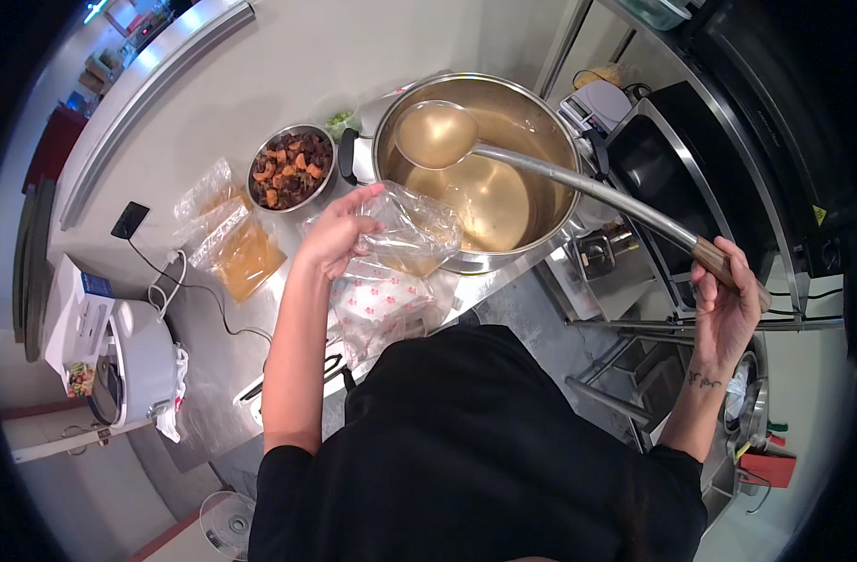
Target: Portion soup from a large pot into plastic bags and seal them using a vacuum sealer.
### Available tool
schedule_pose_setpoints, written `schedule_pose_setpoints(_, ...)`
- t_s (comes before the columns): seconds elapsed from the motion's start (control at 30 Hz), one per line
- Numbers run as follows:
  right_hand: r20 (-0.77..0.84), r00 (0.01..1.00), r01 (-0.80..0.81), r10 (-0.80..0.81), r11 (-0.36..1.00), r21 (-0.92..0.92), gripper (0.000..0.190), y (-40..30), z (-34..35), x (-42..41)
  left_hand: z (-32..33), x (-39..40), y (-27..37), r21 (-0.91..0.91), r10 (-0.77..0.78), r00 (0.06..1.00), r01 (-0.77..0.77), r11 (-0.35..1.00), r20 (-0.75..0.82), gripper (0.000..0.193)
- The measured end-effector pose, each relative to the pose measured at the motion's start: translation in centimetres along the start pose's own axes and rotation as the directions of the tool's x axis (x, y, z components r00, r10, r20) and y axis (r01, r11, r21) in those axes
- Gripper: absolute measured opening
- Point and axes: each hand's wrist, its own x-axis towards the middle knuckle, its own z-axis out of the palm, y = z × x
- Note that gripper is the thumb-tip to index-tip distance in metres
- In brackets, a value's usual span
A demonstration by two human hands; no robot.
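Note:
My left hand [344, 232] holds a clear plastic bag [418, 225] by its upper part, beside the near rim of a large steel pot [576, 204]. Some amber liquid shows low in the bag. In my right hand [727, 302] is the wooden handle of a long steel ladle [583, 184]. The ladle's bowl [437, 135] hangs over the pot and looks full of amber liquid. More of this liquid [492, 204] lies inside the pot. Under the held bag is a plastic packet with red print [379, 295] on the steel counter.
Left of the pot stand a steel bowl of dark and orange chunks [292, 168] and a tub of chopped greens [340, 119]. Filled clear bags [242, 260] lie nearby. A phone-like device [130, 220] trails a cable. A white rice cooker [144, 365] is at left, a kitchen scale [600, 105] at right.

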Motion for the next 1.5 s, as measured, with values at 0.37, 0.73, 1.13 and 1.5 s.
schedule_pose_setpoints(0.37, 0.141, 0.989, -0.022, 0.031, 0.998, -0.064, 0.032, 0.2, -0.2, -2.1, -0.6, 0.4, -0.2, -0.063, 0.001, 1.0, 0.0, 0.998, 0.001, 0.06)
schedule_pose_setpoints(0.73, 0.18, 0.982, 0.095, -0.058, 0.975, -0.201, 0.034, 0.1, 0.2, -4.1, -1.3, 1.2, -0.4, -0.07, 0.015, 1.0, -0.014, 0.997, 0.024, 0.056)
schedule_pose_setpoints(1.13, 0.744, 0.652, 0.553, -0.144, 0.762, -0.337, 0.027, -1.9, 1.3, -5.2, -1.6, 1.2, 0.0, -0.135, -0.016, 0.999, 0.02, 0.991, 0.032, 0.054)
schedule_pose_setpoints(1.5, 0.298, 0.944, 0.217, -0.139, 0.945, -0.246, 0.032, 0.8, -1.9, -1.4, -2.0, 1.6, -0.4, -0.117, 0.02, 0.995, -0.008, 0.993, 0.1, 0.056)
